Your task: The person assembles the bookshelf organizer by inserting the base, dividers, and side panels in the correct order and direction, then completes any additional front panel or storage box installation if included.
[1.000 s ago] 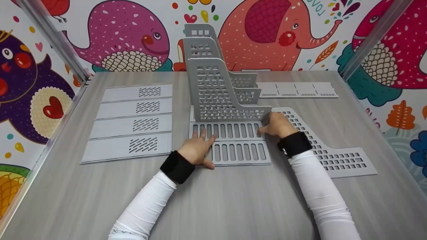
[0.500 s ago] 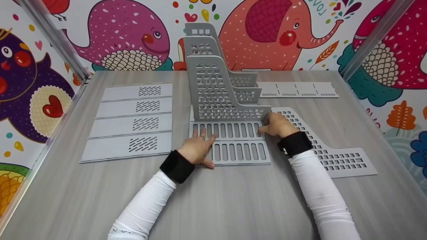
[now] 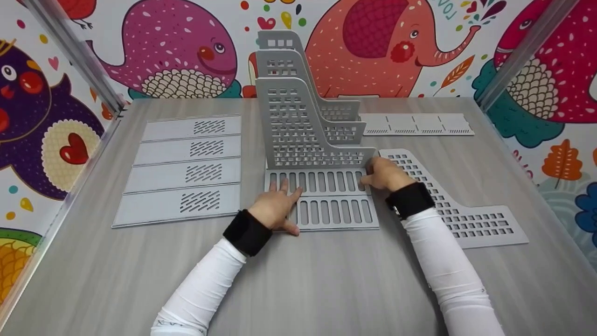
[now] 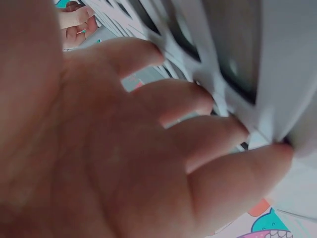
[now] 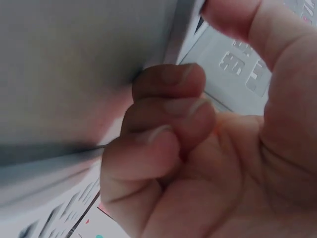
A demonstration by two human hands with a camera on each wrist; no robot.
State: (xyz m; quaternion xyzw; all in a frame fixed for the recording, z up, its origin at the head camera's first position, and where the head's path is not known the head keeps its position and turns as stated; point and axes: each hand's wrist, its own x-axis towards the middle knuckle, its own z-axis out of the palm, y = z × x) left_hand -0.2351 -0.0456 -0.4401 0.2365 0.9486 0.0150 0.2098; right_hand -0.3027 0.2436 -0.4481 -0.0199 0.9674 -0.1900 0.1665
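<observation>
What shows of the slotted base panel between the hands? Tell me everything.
The slotted base panel is a flat, light grey, plastic-looking sheet lying on the table. Two rows of long, rounded slots show, divided by a line across; the area farther back is mostly hidden. The left hand rests spread on its front left part; the right hand, fingers curled, is at its right edge. Just behind these rows stands the frontmost upright panel.

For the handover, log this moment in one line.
left hand: spread on slotted base; right hand: curled at base's right edge; three stepped panels: upright; matching panel: flat, right
</observation>
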